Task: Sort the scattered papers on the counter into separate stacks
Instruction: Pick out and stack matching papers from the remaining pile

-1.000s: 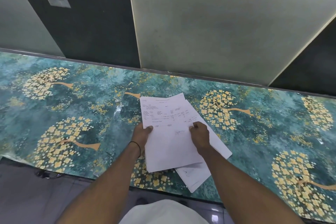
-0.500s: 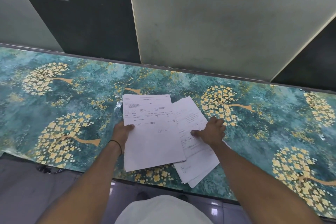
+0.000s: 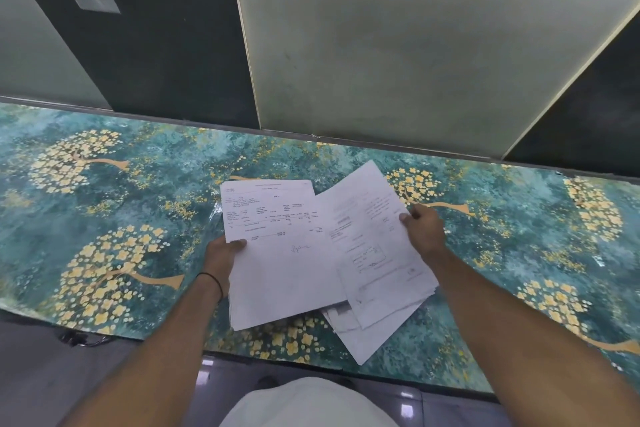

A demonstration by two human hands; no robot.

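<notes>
White printed papers lie over the middle of the teal counter (image 3: 104, 204) with its yellow tree pattern. My left hand (image 3: 220, 258) grips the left edge of a sheet bundle (image 3: 280, 253) with typed lines and a signature. My right hand (image 3: 424, 227) holds the right edge of a tilted printed sheet (image 3: 367, 229), lifted off the pile. Under that sheet lie more loose sheets (image 3: 377, 329), skewed, with corners sticking out toward the counter's near edge.
A wall of dark and pale panels (image 3: 381, 62) rises right behind the counter. The floor (image 3: 41, 374) and a black cable (image 3: 81, 339) lie below the counter's near left edge. A black band circles my left wrist (image 3: 211, 282).
My left hand slid its bundle to the left, away from the pile. My right hand moved right and took hold of the top sheet of the remaining pile, lifting its far end.
</notes>
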